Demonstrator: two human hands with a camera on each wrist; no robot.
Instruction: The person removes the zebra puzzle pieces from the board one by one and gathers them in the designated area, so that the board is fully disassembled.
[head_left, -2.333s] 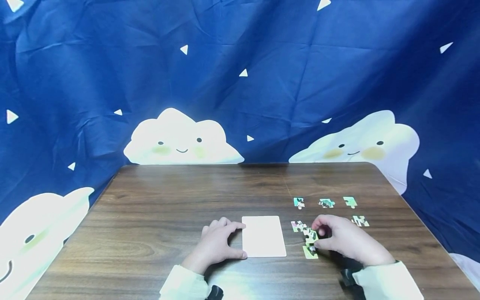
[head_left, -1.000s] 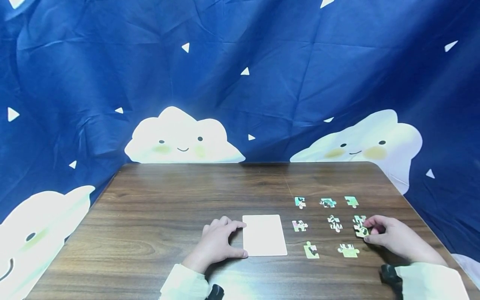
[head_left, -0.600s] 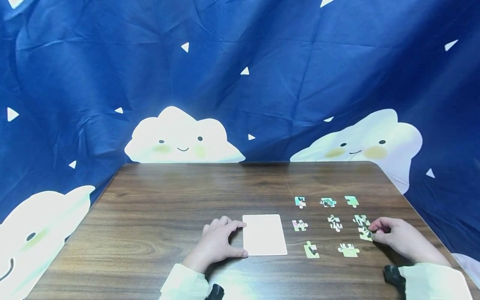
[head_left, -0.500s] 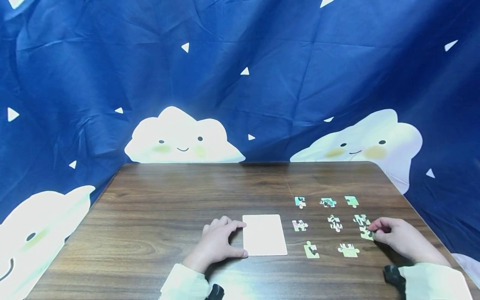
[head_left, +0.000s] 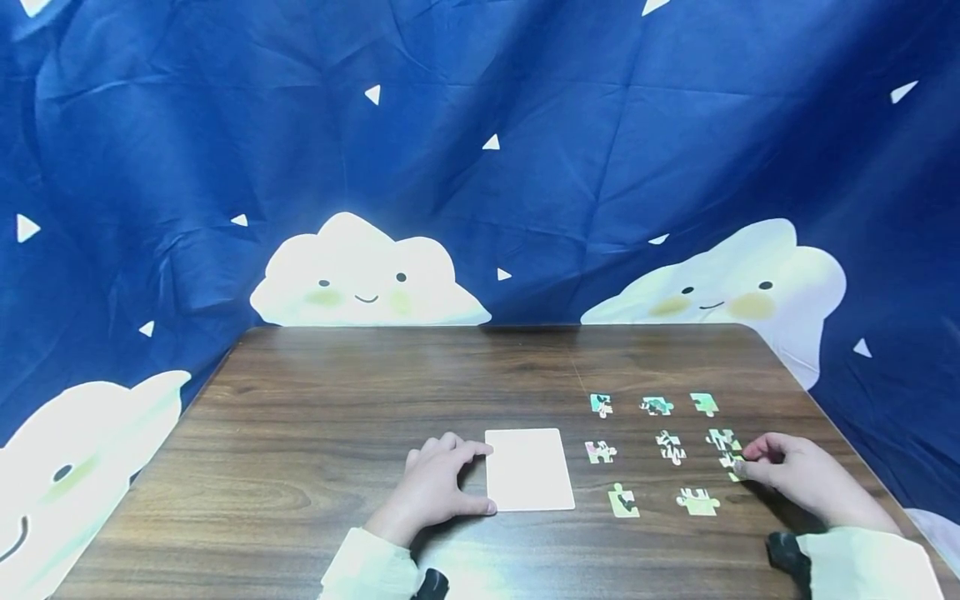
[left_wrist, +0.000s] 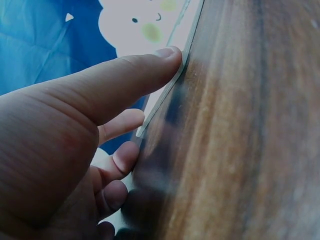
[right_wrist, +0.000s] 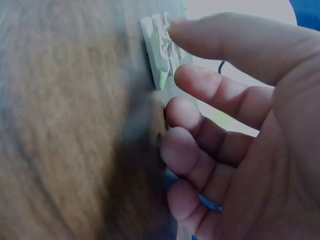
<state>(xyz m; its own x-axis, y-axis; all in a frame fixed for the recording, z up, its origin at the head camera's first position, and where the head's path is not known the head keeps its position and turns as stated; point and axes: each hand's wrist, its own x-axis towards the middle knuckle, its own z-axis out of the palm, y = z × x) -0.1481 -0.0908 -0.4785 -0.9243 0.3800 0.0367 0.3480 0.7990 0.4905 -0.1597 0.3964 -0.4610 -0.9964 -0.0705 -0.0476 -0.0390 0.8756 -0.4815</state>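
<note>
In the head view my left hand point(head_left: 431, 485) rests at the left edge of a white square board point(head_left: 528, 469), thumb at its near corner and forefinger farther up. The left wrist view has that thumb against the board's rim point(left_wrist: 192, 35), fingers loosely extended. My right hand point(head_left: 798, 475) is at a green-and-white jigsaw piece point(head_left: 729, 461), thumb and forefinger at its right side. The thumb covers part of it. Another jigsaw piece point(head_left: 722, 439) lies just beyond, right up against it. In the right wrist view the thumb tip overlaps the pieces point(right_wrist: 157, 45); the other fingers are bent.
Several jigsaw pieces lie spread between the board and my right hand: a back row including a green piece point(head_left: 703, 404), a pinkish piece point(head_left: 600, 452), and near ones such as a green piece point(head_left: 697, 501). The brown wooden table point(head_left: 337, 392) ends before a blue cloth point(head_left: 525, 192).
My right hand has carried a piece from the overlapping cluster by the board to the right, below another piece, and its thumb has shifted over it. The left hand stays put.
</note>
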